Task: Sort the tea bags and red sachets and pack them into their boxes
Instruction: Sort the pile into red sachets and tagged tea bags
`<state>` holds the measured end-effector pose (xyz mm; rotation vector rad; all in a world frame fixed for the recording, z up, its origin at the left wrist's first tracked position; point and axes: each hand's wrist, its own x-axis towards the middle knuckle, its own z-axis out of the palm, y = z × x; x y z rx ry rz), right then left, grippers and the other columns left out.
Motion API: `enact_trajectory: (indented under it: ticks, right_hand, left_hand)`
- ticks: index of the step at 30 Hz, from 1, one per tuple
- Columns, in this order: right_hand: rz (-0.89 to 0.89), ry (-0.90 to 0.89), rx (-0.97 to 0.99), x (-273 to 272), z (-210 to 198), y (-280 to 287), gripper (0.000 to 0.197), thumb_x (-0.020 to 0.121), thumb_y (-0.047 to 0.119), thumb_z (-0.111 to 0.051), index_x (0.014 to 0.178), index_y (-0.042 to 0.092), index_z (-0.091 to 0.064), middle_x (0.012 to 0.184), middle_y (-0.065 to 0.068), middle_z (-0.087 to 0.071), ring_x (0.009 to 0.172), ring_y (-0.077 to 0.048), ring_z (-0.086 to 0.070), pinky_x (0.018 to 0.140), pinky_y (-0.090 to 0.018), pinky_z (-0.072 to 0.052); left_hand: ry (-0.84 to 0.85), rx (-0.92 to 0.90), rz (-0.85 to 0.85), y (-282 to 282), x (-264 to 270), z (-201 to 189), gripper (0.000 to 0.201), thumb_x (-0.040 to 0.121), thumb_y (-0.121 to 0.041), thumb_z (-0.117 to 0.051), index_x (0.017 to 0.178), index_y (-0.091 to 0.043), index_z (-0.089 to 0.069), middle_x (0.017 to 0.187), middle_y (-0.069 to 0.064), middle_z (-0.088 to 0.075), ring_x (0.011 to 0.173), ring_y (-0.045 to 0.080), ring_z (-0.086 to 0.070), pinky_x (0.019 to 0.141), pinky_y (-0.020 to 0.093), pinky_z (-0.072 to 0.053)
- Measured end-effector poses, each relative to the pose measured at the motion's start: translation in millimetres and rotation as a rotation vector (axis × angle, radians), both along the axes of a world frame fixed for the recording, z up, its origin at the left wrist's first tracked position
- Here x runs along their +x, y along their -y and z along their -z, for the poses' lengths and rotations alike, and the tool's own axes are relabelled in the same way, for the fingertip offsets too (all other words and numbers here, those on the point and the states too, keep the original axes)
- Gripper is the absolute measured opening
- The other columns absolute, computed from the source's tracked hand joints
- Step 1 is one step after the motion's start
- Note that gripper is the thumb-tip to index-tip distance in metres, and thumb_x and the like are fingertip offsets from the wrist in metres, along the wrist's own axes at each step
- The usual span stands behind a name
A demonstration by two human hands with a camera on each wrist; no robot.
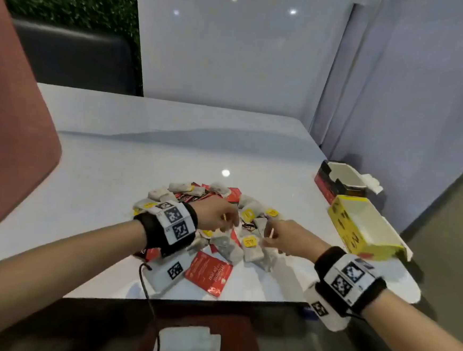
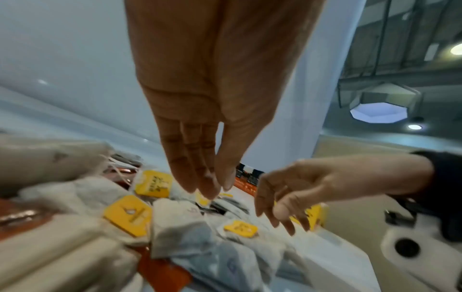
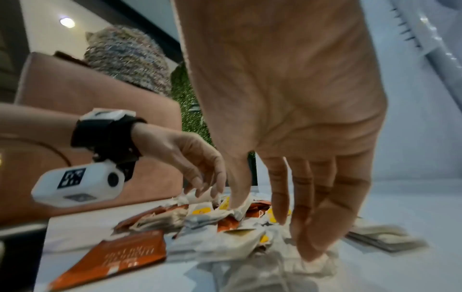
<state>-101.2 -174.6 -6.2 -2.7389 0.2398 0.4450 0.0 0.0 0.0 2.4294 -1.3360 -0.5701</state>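
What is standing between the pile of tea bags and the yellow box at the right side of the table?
Nothing visible. Between the pile of tea bags and the yellow box lies only bare table, and the box is open on top. The right hand hovers over the pile's right edge, on that side.

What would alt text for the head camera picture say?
Two hands, left hand and right hand, reach into a pile of tea bags and red sachets on a white table. An open yellow box and red box sit at right.
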Motion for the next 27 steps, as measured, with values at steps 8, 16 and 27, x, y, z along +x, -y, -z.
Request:
enact_trajectory:
  ticks: [8,16,27]
  right_hand:
    - [0.103,-0.008,-0.14,8.5,26.5,-14.2,0.066,0.085,0.055,-0.055,0.13,0.01,-0.039,0.131,-0.005,-0.052,0.118,-0.025,-0.053,0.089,-0.035,-0.041]
    - [0.008,0.184,-0.065,8.9,44.2,-16.5,0.063,0.083,0.016,-0.063,0.135,0.007,-0.028,0.122,-0.016,-0.055,0.111,-0.033,-0.055,0.087,-0.041,-0.048]
    - [0.055,0.233,0.14,-6.7,49.3,-3.8,0.036,0.084,0.015,-0.059,0.115,0.01,-0.041,0.113,-0.011,-0.057,0.102,-0.031,-0.057,0.081,-0.04,-0.045]
  left_hand:
    - [0.302,0.248,-0.241,28.1,-27.6,10.9,0.051,0.083,-0.035,-0.065,0.121,-0.007,-0.045,0.121,0.012,-0.049,0.108,0.029,-0.055,0.082,0.037,-0.047]
    - [0.305,0.426,-0.24,32.9,-52.7,35.3,0.08,0.07,-0.049,-0.073,0.129,-0.01,-0.035,0.132,0.019,-0.034,0.125,0.037,-0.032,0.099,0.045,-0.038]
    - [0.176,0.107,-0.436,27.9,-56.4,17.1,0.031,0.09,-0.007,-0.053,0.12,-0.003,-0.049,0.123,0.013,-0.055,0.11,0.027,-0.054,0.075,0.026,-0.04]
